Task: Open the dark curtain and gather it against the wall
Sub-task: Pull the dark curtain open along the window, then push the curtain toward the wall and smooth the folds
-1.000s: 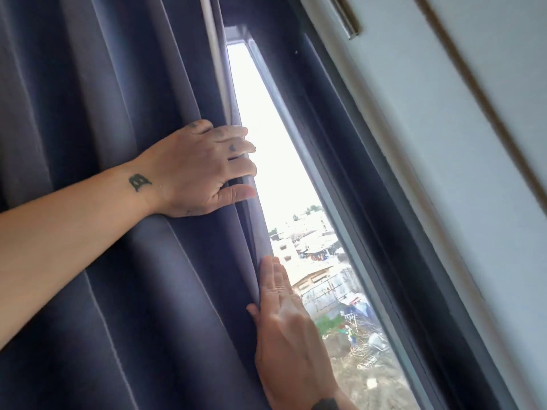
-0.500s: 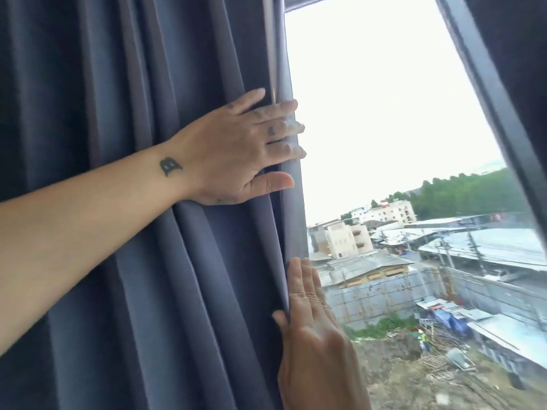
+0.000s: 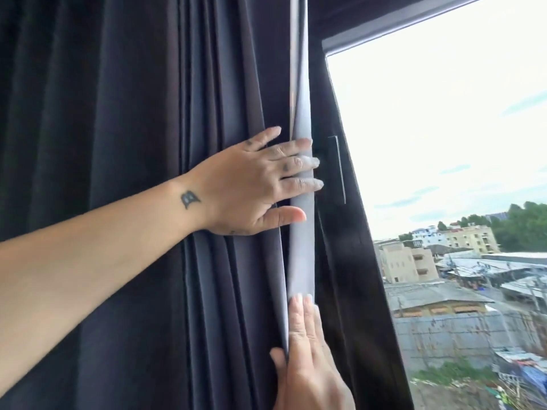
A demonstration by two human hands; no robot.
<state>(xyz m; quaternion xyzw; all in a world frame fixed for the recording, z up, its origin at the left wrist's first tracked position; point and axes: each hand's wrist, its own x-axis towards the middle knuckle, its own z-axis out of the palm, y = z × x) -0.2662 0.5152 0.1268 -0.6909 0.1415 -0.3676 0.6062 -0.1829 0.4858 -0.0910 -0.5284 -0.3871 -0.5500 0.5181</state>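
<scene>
1. The dark curtain (image 3: 148, 143) fills the left and centre of the frame, bunched into tight upright folds, with its paler leading edge (image 3: 300, 247) running top to bottom just left of the window frame (image 3: 349, 261).
2. The left hand (image 3: 248, 187) reaches in from the left at mid-height, a small tattoo (image 3: 189, 199) on its wrist. It lies open and flat on the folds, its fingers (image 3: 299, 165) spread and wrapped over the pale edge, its thumb pressed below them.
3. The right hand (image 3: 307, 359) comes up from the bottom centre, open, with straight fingers laid flat along the same edge and its thumb on the folds to the left.
4. On the right, the uncovered window (image 3: 444, 143) shows bright sky, buildings (image 3: 414, 255) and trees.
</scene>
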